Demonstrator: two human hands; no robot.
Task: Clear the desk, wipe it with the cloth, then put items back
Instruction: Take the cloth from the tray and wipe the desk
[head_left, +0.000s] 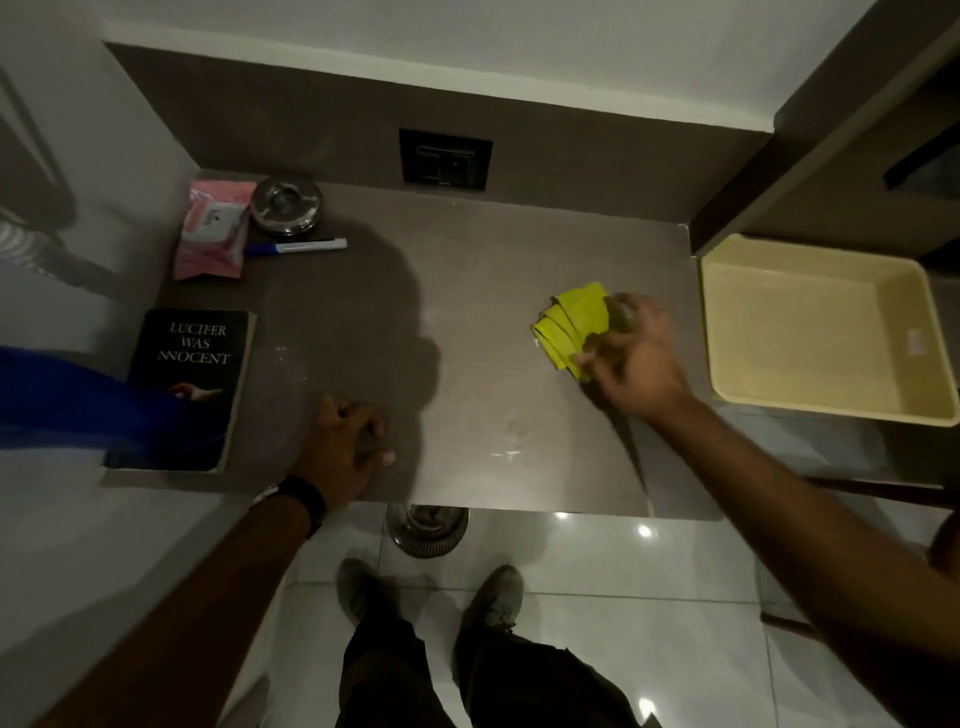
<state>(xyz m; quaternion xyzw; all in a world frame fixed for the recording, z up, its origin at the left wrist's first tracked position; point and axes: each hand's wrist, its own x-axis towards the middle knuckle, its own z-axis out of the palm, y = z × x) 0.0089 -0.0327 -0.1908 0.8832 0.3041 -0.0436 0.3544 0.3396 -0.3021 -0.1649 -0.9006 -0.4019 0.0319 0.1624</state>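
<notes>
A folded yellow cloth (570, 326) lies on the right part of the brown desk (467, 338). My right hand (636, 364) is on its right edge with fingers closed on it. My left hand (345, 449) rests curled on the desk's front edge and holds nothing. A black book (189, 387) lies at the desk's left side. Behind it are a pink wipes pack (213, 228), a round metal ashtray (285, 202) and a blue-and-white marker (296, 247).
A pale yellow plastic tray (727, 322) stands to the right of the desk with nothing in it. A wall socket (445, 158) is set in the back panel. A metal bin (426, 530) stands on the tiled floor under the front edge, near my feet.
</notes>
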